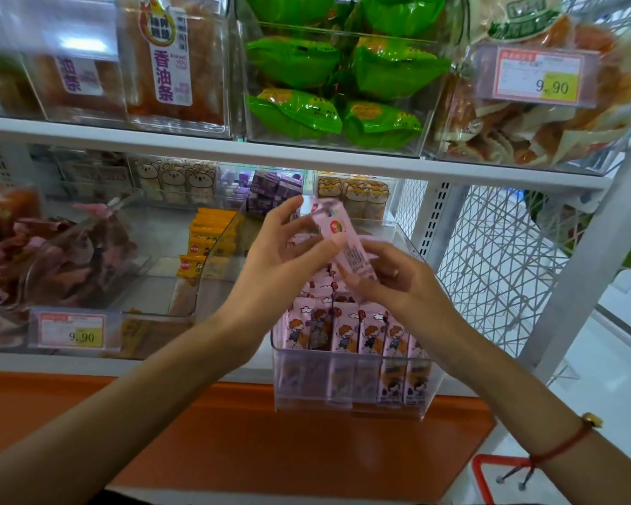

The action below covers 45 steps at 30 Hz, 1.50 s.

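Note:
A pink snack packet (347,242) is held tilted above a clear plastic bin (347,402) on the lower shelf. My left hand (288,249) pinches its upper part between thumb and fingers. My right hand (397,282) grips its lower end from the right. The bin holds several matching pink packets (347,329) with a cartoon child, standing upright in rows. Part of the held packet's lower end is hidden by my right fingers.
Orange packets (204,242) fill the clear bin to the left. Green packets (336,78) sit in a bin on the upper shelf. Price tags (547,76) read 9.90. A white wire mesh panel (496,249) closes the shelf's right side. A red basket handle (489,464) shows below.

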Available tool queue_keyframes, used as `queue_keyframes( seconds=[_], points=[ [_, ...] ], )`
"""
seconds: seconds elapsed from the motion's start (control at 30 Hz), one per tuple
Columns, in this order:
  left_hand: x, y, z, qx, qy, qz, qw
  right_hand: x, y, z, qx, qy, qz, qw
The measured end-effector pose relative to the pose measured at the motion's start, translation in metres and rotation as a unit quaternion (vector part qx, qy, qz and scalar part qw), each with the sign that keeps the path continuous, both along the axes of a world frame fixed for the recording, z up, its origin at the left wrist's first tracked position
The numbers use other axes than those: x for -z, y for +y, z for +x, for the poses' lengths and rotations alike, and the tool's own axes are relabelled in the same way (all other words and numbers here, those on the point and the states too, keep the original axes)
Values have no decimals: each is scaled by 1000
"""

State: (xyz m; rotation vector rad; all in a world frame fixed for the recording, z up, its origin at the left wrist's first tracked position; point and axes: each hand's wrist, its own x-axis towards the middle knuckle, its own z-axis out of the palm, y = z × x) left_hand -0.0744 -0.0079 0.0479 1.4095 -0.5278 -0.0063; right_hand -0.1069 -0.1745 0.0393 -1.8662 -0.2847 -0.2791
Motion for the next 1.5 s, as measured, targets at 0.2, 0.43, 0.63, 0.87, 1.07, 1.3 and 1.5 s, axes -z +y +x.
queue_keyframes(
  seconds=[0.2, 0.43, 0.63, 0.87, 1.07, 1.3, 1.5],
  points=[
    [1, 2, 0, -25, 7, -27, 999, 5, -8, 0, -14, 45, 58, 997],
    [7, 0, 5, -70, -35, 33, 996, 4, -9, 3, 80, 28, 53, 995],
    [7, 4, 15, -137, -114, 76, 981, 15, -10, 9, 185, -42, -197, 962],
    [6, -1, 31, -108, -143, 148, 973, 31, -10, 8, 127, -39, -429, 894],
    [8, -3, 42, -60, -155, 285, 944, 25, -13, 2, 103, -34, -395, 912],
    [-3, -20, 58, -37, -261, 488, 832, 24, -17, -4, 88, -37, -390, 916],
    [11, -39, 66, -24, -281, 567, 774, 24, -16, -1, 90, -28, -398, 912]
  ],
)
